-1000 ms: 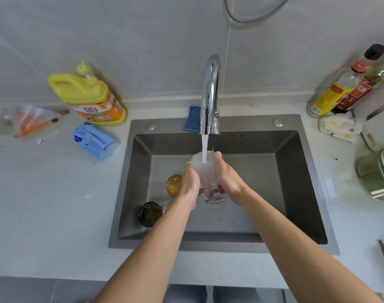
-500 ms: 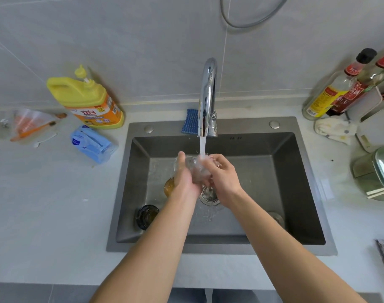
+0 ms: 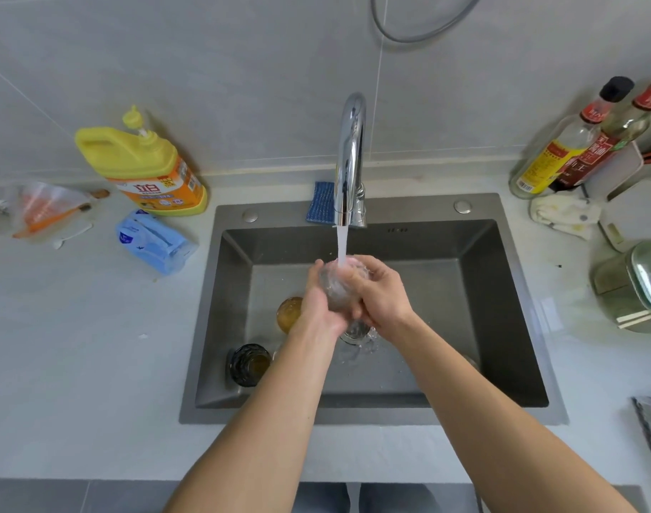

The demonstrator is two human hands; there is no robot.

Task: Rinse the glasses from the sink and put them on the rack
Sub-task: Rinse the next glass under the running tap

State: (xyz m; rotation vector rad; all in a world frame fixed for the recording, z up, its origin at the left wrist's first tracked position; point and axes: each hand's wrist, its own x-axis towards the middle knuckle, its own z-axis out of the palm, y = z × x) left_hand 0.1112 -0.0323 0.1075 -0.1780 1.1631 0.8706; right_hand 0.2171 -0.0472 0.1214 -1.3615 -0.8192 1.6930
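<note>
A clear glass [image 3: 336,286] is held under the running stream from the chrome tap [image 3: 350,161], above the middle of the grey sink [image 3: 501,327]. My left hand [image 3: 322,309] grips it from the left and my right hand [image 3: 381,294] wraps round it from the right. On the sink floor stand an amber glass [image 3: 289,313] and a dark glass [image 3: 250,364] at the left. Another clear glass [image 3: 357,332] shows partly below my hands. No rack is recognisable in view.
A yellow detergent bottle [image 3: 146,168] and a blue packet [image 3: 151,240] sit on the counter left of the sink. A blue sponge [image 3: 321,201] lies behind the tap. Sauce bottles [image 3: 576,142], a cloth [image 3: 563,212] and a lidded pot [image 3: 639,286] crowd the right side.
The glass has been turned between my hands under the stream, and my right hand's fingers now lie further over it. Both hands stay under the tap.
</note>
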